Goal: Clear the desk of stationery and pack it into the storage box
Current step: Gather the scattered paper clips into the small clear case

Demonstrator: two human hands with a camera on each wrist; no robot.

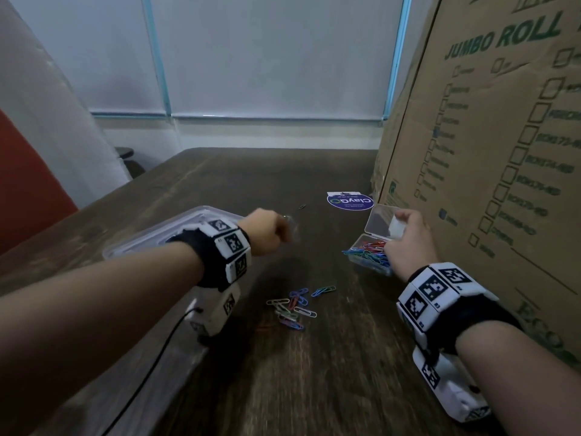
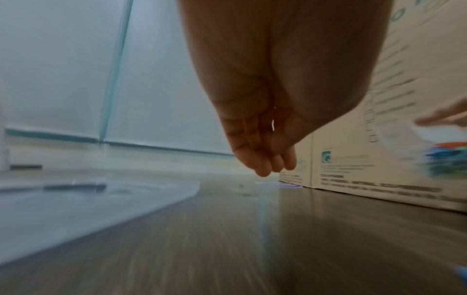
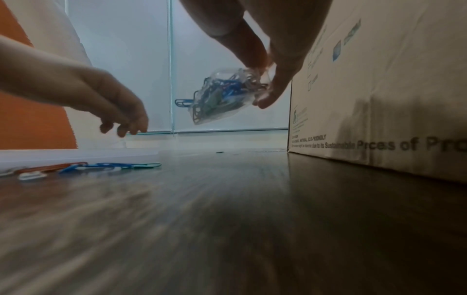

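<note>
Right hand [image 1: 408, 243]: curled round a small clear clip case [image 1: 374, 243], lid flipped up, lifted off the dark wooden desk [image 1: 283, 372] and tilted, as the right wrist view shows; case brimming with coloured paper clips, a few poking over its rim.
Left hand [image 1: 267, 231]: hovering above the desk, fingers loosely bent, nothing plainly held; something small and blurred at the fingertips, too unclear to name.
Done: most clips apparently gathered into the case.
Left: a loose cluster of paper clips [image 1: 294, 306] lying on the desk between the forearms; one dark stray clip [image 1: 302, 206] farther back, near a round purple sticker [image 1: 349, 201].
Storage box: clear plastic tub [image 1: 151, 239] behind the left wrist, contents hard to make out.
Backdrop: tall cardboard carton [image 1: 490, 152] along the right edge.
Judgement: mid-task; loose clips to collect, case to close and go into the tub.
</note>
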